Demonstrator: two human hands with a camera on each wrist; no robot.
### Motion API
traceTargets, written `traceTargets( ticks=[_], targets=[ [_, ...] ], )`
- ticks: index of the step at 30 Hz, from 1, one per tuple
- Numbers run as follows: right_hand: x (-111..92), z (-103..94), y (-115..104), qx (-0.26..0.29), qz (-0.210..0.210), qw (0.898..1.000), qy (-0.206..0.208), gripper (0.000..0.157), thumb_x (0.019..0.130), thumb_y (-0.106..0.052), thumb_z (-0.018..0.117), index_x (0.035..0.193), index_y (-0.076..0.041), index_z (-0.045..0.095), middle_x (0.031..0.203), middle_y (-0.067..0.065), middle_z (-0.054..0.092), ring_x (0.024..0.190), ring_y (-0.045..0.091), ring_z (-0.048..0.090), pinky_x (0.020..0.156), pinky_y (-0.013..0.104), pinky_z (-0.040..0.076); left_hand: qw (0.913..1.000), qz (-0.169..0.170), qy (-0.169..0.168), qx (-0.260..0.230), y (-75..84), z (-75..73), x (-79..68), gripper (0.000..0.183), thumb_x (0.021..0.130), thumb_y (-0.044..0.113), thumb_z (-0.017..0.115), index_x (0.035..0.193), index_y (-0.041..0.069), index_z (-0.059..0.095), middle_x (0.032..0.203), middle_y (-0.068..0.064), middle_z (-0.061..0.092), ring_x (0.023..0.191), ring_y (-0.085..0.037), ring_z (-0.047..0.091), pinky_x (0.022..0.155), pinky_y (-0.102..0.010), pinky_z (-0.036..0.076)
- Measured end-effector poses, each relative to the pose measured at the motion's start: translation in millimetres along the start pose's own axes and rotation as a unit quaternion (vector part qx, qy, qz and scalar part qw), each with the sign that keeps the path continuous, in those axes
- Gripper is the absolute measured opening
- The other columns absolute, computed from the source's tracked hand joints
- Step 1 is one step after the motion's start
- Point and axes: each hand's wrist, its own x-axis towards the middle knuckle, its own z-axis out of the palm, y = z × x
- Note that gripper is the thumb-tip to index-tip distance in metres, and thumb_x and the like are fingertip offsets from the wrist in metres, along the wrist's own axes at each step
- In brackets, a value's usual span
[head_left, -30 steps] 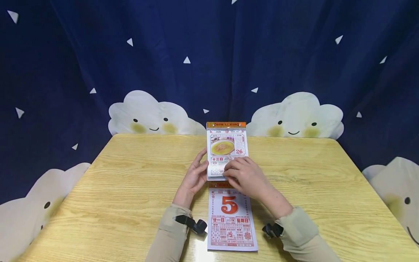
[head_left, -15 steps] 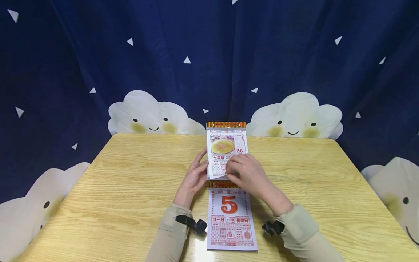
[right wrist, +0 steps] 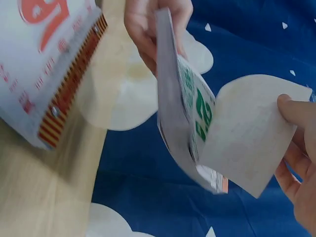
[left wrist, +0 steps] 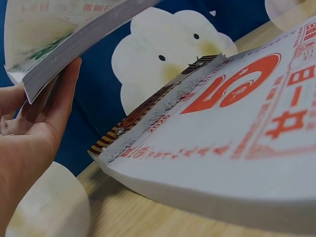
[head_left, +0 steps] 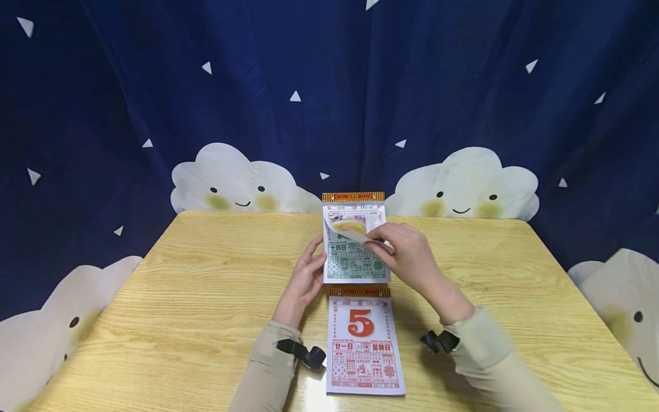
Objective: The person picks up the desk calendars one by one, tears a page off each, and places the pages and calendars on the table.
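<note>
A tear-off calendar (head_left: 357,266) is tilted up off the table near its far edge. My left hand (head_left: 307,274) grips its left side, thumb on the front and fingers behind. My right hand (head_left: 407,254) pinches a lower corner of the top page (right wrist: 252,133) between thumb and fingers. The page curls up and back, its pale back showing in the right wrist view. Beneath it shows a page with green print. Below this calendar, a second calendar (head_left: 365,349) with a large red 5 lies flat on the table, touched by neither hand.
The wooden table (head_left: 206,320) extends to both sides of the calendars. A dark blue curtain (head_left: 329,86) with white triangles and smiling clouds hangs behind it. Black camera straps (head_left: 301,352) sit on both wrists.
My right hand has moved up and right, lifting the calendar's top page from its bottom edge and uncovering the green-printed page. My left hand has stayed at the left side.
</note>
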Motion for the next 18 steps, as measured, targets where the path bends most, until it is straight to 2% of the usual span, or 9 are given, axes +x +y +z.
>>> traceTargets(
  ticks=[4, 8, 13, 18],
  targets=[
    [3, -5.5, 9, -0.010, 0.011, 1.000, 0.018, 0.013, 0.072, -0.012, 0.074, 0.081, -0.009, 0.065, 0.075, 0.000, 0.066, 0.057, 0.011, 0.050, 0.052, 0.027, 0.038, 0.9999, 0.008, 0.000, 0.009, -0.5, -0.3, -0.1, 0.051, 0.095, -0.001, 0.032, 0.143, 0.010, 0.023, 0.108, -0.001, 0.063, 0.090, -0.015, 0.064, 0.075, -0.030, 0.054],
    [7, -8.8, 16, -0.012, 0.038, 0.999, 0.030, 0.013, 0.073, -0.012, 0.075, 0.079, -0.008, 0.064, 0.073, 0.000, 0.065, 0.057, 0.011, 0.051, 0.050, 0.025, 0.039, 0.9997, 0.013, 0.007, 0.021, 0.3, 1.0, -0.2, 0.050, 0.094, -0.001, 0.034, 0.142, 0.010, 0.024, 0.106, -0.001, 0.063, 0.088, -0.015, 0.063, 0.074, -0.029, 0.054],
    [12, -10.4, 20, 0.007, 0.097, 0.995, 0.038, 0.010, 0.078, -0.012, 0.071, 0.081, -0.006, 0.065, 0.074, 0.003, 0.066, 0.063, 0.012, 0.059, 0.047, 0.024, 0.044, 0.9991, 0.014, 0.026, 0.032, 0.4, 1.2, -0.2, 0.050, 0.093, -0.001, 0.035, 0.141, 0.010, 0.027, 0.104, 0.000, 0.063, 0.086, -0.014, 0.063, 0.072, -0.028, 0.054],
    [15, -11.3, 26, 0.017, 0.157, 0.986, 0.054, 0.009, 0.081, -0.014, 0.068, 0.080, -0.005, 0.065, 0.073, 0.006, 0.066, 0.065, 0.015, 0.061, 0.049, 0.023, 0.044, 0.9987, 0.017, 0.032, 0.035, 0.2, -0.4, 0.4, 0.049, 0.094, -0.001, 0.035, 0.141, 0.011, 0.028, 0.102, -0.001, 0.064, 0.085, -0.014, 0.064, 0.072, -0.027, 0.054]
  ],
)
